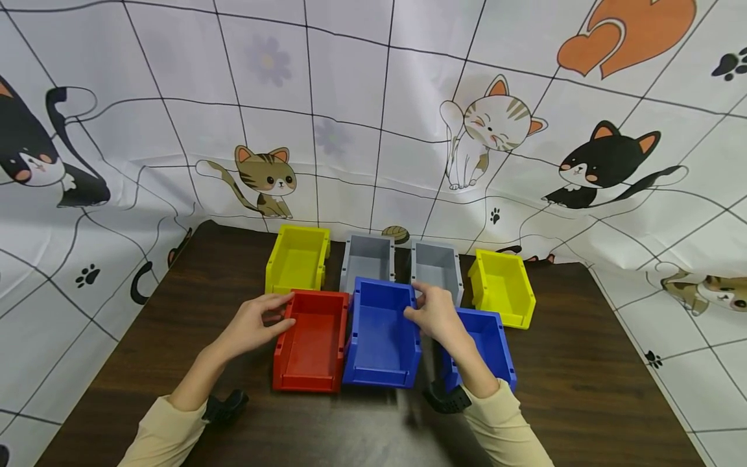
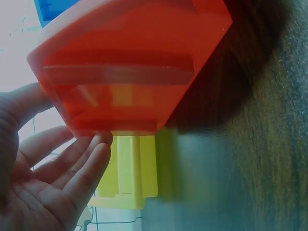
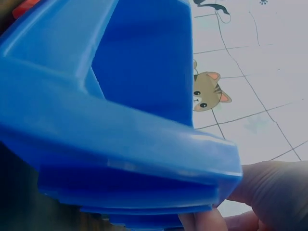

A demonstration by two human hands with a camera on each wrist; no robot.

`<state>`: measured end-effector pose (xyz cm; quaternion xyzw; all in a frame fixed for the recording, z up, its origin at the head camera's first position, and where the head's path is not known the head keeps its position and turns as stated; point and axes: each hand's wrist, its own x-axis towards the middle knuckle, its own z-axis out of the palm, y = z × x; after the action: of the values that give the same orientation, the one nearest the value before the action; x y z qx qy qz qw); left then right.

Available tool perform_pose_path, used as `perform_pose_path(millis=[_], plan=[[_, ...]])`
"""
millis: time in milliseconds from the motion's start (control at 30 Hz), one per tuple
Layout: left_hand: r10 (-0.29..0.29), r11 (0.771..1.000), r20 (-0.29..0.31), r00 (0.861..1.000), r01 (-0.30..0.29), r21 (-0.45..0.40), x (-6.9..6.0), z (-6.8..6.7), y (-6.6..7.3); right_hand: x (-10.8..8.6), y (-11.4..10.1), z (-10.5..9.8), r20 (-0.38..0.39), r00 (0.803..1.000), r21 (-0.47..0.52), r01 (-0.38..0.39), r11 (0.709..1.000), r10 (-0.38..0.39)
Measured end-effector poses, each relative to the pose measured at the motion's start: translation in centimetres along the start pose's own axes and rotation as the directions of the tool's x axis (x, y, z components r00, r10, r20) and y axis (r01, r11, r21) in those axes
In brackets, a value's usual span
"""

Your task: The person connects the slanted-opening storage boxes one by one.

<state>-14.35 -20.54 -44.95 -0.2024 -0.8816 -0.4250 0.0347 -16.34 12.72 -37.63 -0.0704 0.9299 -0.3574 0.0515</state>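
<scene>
A red open-front plastic storage bin (image 1: 309, 344) stands beside a larger-looking blue bin (image 1: 382, 331) at the middle of the table. At the red bin's left rim, near the back corner, my left hand (image 1: 253, 327) holds the wall, thumb at the rim and fingers along the outside. The left wrist view shows those fingers against the red side wall (image 2: 120, 74). My right hand (image 1: 438, 318) grips the blue bin by its back right corner, thumb over the rim. In the right wrist view the blue bin (image 3: 120, 130) hides part of the fingers.
A second blue bin (image 1: 484, 337) lies partly behind my right forearm. Along the back stand a yellow bin (image 1: 297, 256), two grey bins (image 1: 367, 253) and another yellow bin (image 1: 504, 288). A cat-print cloth (image 1: 350, 143) hangs behind the dark wooden table (image 1: 583, 389).
</scene>
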Motion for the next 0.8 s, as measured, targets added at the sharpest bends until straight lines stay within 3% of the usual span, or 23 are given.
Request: perform_pose_path(millis=[167, 400, 800], plan=[[-0.021, 1.000, 0.014, 1.000, 0.021, 0.001, -0.03, 0.03, 0.18, -0.01, 0.28, 0.12, -0.010, 1.000, 0.012, -0.004, 1.000, 0.004], [0.004, 1.000, 0.000, 1.000, -0.004, 0.011, -0.05, 0.00, 0.21, -0.25, 0.27, 0.27, -0.031, 0.999, 0.002, 0.012, 1.000, -0.012], [-0.006, 1.000, 0.005, 1.000, 0.006, 0.020, -0.12, -0.20, 0.32, -0.22, -0.28, 0.05, -0.019, 1.000, -0.017, 0.011, 1.000, -0.011]])
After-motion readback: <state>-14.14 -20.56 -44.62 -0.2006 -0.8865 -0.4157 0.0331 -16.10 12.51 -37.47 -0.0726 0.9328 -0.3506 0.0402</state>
